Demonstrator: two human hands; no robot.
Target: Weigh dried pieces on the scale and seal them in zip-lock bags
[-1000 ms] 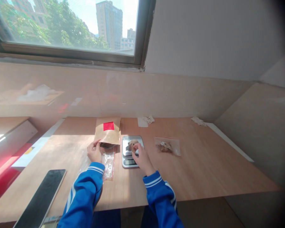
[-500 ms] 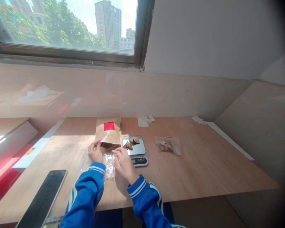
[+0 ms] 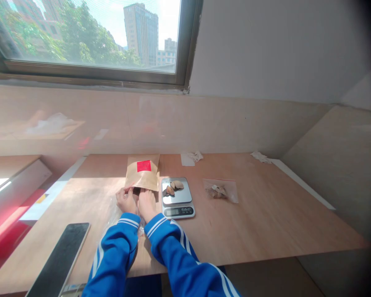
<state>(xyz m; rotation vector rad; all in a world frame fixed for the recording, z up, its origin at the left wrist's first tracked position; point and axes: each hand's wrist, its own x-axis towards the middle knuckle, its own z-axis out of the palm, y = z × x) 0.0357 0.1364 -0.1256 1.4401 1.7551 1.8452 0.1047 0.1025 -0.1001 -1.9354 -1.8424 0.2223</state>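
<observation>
A brown paper bag [image 3: 142, 178] with a red label lies on the table, its mouth toward me. My left hand [image 3: 126, 201] is closed on the left edge of that mouth. The fingers of my right hand [image 3: 146, 204] reach into the opening, so their tips are hidden and I cannot tell what they hold. Right of the bag, a digital kitchen scale [image 3: 177, 211] carries a few brown dried slices [image 3: 176, 185] on its plate. Clear plastic bags [image 3: 113, 214] lie partly under my wrists.
A clear zip bag [image 3: 221, 191] with brown pieces lies right of the scale. A dark phone or tablet [image 3: 60, 258] lies at the front left. White paper scraps [image 3: 191, 158] are at the table's back edge, by the wall.
My right hand has moved left, from beside the scale into the paper bag's mouth. The left hand stays at the bag's edge. The view has shifted slightly.
</observation>
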